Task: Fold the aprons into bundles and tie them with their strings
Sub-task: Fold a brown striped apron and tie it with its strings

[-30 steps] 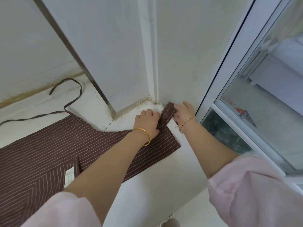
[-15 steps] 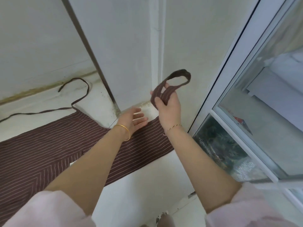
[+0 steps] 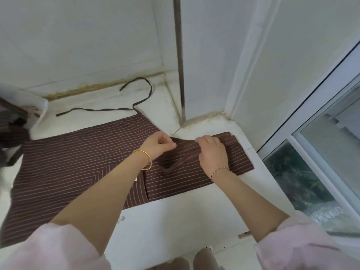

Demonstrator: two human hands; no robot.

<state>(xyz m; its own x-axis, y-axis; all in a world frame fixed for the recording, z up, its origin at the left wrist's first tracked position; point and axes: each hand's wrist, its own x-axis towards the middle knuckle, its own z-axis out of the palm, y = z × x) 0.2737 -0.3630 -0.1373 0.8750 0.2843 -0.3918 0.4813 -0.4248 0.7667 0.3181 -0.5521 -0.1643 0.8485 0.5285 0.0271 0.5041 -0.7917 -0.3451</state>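
Note:
A brown apron with thin pale stripes (image 3: 78, 172) lies flat on the white counter (image 3: 175, 217). Its narrow bib end points right, toward the window. The neck loop (image 3: 171, 165) lies folded back on the bib, between my wrists. My left hand (image 3: 158, 146), with a gold bangle, pinches the apron's far edge with curled fingers. Just to its right, my right hand (image 3: 212, 152) grips the same far edge, knuckles up. One waist string (image 3: 109, 109) trails loose across the counter behind the apron.
A white bin (image 3: 37, 108) with dark cloth (image 3: 11, 133) stands at the far left. A metal post (image 3: 180, 75) and white wall corner rise just behind the apron. A sliding window frame (image 3: 292, 133) borders the counter on the right.
My right hand, which held the neck loop up in the air, has laid it on the bib. Both hands now hold the apron's far edge.

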